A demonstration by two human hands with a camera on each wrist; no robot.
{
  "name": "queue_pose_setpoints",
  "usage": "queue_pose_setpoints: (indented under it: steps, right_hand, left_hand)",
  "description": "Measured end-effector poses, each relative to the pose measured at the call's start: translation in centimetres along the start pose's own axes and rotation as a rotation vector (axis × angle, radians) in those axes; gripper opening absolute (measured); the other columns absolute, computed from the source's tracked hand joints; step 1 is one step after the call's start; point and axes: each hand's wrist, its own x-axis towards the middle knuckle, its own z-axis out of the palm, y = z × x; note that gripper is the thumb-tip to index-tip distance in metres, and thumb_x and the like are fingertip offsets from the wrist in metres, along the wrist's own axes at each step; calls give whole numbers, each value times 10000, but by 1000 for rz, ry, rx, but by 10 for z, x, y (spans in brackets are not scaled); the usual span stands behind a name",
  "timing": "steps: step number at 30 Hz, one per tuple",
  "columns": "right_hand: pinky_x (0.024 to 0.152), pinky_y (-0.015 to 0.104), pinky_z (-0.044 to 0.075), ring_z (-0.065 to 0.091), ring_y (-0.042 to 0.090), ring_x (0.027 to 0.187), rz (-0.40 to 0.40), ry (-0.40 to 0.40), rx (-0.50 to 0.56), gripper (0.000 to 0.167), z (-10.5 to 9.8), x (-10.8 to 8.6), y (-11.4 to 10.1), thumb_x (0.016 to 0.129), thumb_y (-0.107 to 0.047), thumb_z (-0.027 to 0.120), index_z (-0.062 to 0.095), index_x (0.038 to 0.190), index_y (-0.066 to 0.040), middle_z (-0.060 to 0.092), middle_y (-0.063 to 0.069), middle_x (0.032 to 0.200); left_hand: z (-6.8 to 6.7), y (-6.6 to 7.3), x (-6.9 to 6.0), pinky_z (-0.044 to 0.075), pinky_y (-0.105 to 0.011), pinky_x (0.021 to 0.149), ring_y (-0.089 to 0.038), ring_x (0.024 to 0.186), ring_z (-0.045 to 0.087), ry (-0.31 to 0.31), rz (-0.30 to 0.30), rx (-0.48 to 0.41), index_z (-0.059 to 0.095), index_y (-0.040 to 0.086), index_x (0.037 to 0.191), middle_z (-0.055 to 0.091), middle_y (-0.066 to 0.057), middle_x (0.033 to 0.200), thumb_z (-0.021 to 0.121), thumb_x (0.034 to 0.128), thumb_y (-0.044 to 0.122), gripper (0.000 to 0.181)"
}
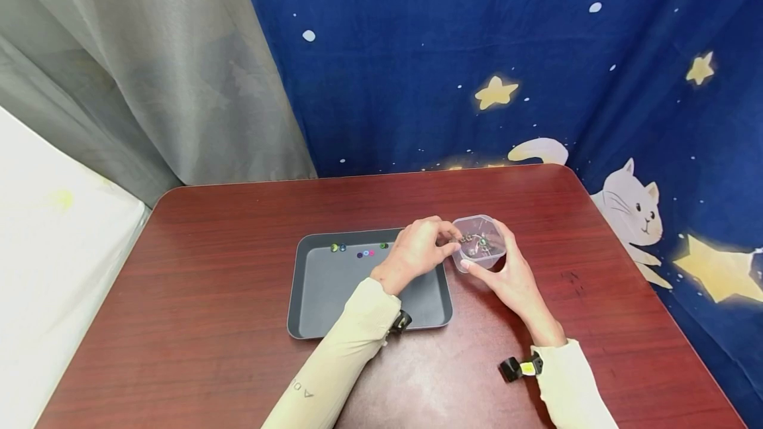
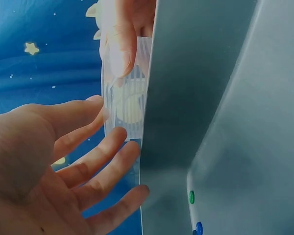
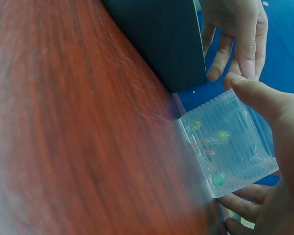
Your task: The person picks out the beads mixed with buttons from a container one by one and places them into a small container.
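Note:
A clear plastic box (image 1: 479,224) with ribbed walls stands tilted on the table, with several small buttons or beads (image 1: 477,241) inside. My right hand (image 1: 514,278) grips it from the right, thumb on the near side and fingers round the far side. At its left rim is my left hand (image 1: 420,247), thumb and forefinger close together; no object shows between their tips. The other fingers spread loosely in the left wrist view. Beneath the left hand is a dark grey tray (image 1: 330,296), holding several small coloured buttons (image 1: 366,253) near its far side.
The reddish wooden table (image 1: 208,270) extends around the tray and box. Behind its far edge hang a grey curtain (image 1: 149,65) and a blue curtain (image 1: 405,85) with stars. A white surface (image 1: 48,270) stands at the left.

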Motion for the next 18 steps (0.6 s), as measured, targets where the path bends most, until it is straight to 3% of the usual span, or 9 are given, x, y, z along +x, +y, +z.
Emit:
queue_pose_setpoints:
  steps: [18]
  right_hand:
    - [1134,619,376,488,375,1387,3,-2,-13,1020,1,0,-5,858,-352,862,222,1647,-260,416,152,1602]
  left_hand:
    - [-2,-7,-2,547,-275,837,-144,1021,741,-36,5,-61,774,240,1203,749,30,1092,744,971,283,238]
